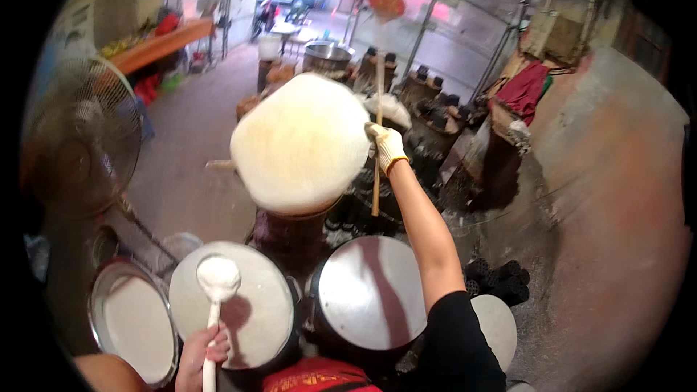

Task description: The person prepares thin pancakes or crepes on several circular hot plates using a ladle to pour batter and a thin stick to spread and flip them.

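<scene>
Ladle (214,310) within left fingers (217,349); pale disc (301,141) just left of right fingers (376,131)

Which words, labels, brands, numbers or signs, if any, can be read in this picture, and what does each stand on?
No text is clear enough to quote.
Red cloth garment with pale markings, at the lower edge: too blurred to read.
Red, roughly diamond-shaped sign, on the pale metal-framed panels: any writing is too blurred.

Two grips (205,350), one ladle (219,279), one long stick (375,199), one pale disc (301,144). One basin (97,313) of white liquid, one glove (391,147), one fan (80,145), one orange desk (156,49).
</scene>
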The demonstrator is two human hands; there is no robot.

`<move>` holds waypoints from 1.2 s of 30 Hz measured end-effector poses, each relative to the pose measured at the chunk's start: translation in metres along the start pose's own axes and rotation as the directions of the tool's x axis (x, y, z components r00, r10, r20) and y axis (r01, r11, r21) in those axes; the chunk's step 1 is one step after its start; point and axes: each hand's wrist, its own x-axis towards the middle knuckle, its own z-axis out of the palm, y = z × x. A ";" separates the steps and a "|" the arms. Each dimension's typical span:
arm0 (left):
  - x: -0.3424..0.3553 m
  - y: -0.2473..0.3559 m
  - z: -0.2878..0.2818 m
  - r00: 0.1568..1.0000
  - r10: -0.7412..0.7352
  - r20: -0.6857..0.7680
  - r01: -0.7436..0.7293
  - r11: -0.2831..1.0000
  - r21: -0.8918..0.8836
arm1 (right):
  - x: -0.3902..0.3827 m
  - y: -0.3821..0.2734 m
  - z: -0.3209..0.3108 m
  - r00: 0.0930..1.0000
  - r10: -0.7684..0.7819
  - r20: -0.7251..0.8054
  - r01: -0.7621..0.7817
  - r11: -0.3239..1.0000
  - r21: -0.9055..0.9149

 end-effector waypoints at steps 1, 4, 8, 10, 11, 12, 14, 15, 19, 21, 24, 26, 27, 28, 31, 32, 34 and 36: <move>-0.003 0.005 0.015 1.000 0.013 -0.016 -0.013 1.000 0.020 | 0.017 0.038 0.008 0.997 0.050 -0.057 -0.042 0.991 0.128; 0.009 0.024 0.033 0.999 0.038 -0.025 -0.037 0.998 0.051 | 0.054 0.137 0.037 0.975 0.003 -0.221 0.050 0.971 0.234; 0.029 0.049 0.026 0.999 0.038 -0.018 -0.037 0.998 0.052 | 0.093 0.250 0.070 0.820 0.297 -0.490 -0.336 0.942 0.008; 0.035 0.061 0.020 0.997 0.060 -0.047 -0.057 0.997 0.060 | 0.064 0.254 0.099 0.763 0.283 -0.581 -0.179 0.957 0.230; 0.035 0.063 0.017 0.995 0.080 -0.066 -0.076 0.995 0.070 | 0.035 0.241 0.112 0.785 0.231 -0.575 -0.170 0.973 0.158; 0.038 0.064 0.018 0.996 0.066 -0.066 -0.060 0.994 0.091 | 0.033 0.244 0.105 0.786 0.227 -0.575 -0.217 0.972 0.087; 0.043 0.069 0.023 0.996 0.063 -0.059 -0.052 0.985 0.166 | 0.032 0.246 0.093 0.805 0.177 -0.567 -0.226 0.974 -0.018; 0.046 0.070 0.027 0.998 0.053 -0.047 -0.043 0.983 0.180 | 0.024 0.234 0.091 0.824 0.122 -0.554 -0.184 0.981 -0.058; 0.052 0.068 0.042 1.000 -0.015 0.008 0.013 0.970 0.244 | 0.007 0.233 0.061 0.774 0.107 -0.624 -0.243 0.960 -0.137; 0.048 0.064 0.046 0.999 -0.046 0.005 0.042 0.947 0.320 | -0.054 0.233 0.036 0.962 0.201 -0.185 -0.111 0.906 0.409; 0.047 0.048 0.058 0.998 -0.034 -0.045 0.052 0.851 0.522 | -0.166 0.223 -0.045 0.925 0.183 0.332 -0.323 0.840 0.437; 0.074 0.037 0.092 0.989 -0.128 0.078 0.067 0.843 0.534 | -0.214 0.230 -0.128 0.906 0.018 0.422 -0.068 0.992 0.103; 0.076 0.028 0.106 0.992 -0.128 0.012 0.096 0.799 0.593 | -0.270 0.203 -0.143 0.935 0.036 0.352 -0.010 0.997 -0.077; 0.084 0.021 0.119 0.982 -0.173 0.079 0.085 0.772 0.629 | -0.299 0.191 -0.165 0.931 -0.044 0.361 0.145 0.956 -0.256; 0.097 -0.020 0.155 0.992 -0.094 0.080 -0.015 0.550 0.835 | -0.345 0.196 -0.203 0.690 -0.552 0.468 0.722 0.479 -0.500; 0.102 -0.039 0.171 0.989 -0.057 0.138 -0.100 0.436 0.894 | -0.353 0.195 -0.218 0.659 -0.557 0.506 0.735 0.333 -0.590; 0.111 -0.073 0.186 0.950 0.048 0.308 -0.310 0.047 0.950 | -0.380 0.184 -0.234 0.642 -0.561 0.523 0.670 0.078 -0.739; 0.129 -0.105 0.190 0.790 0.080 0.608 -0.536 -0.389 0.749 | -0.393 0.183 -0.256 0.770 -0.503 0.393 0.563 0.244 -0.790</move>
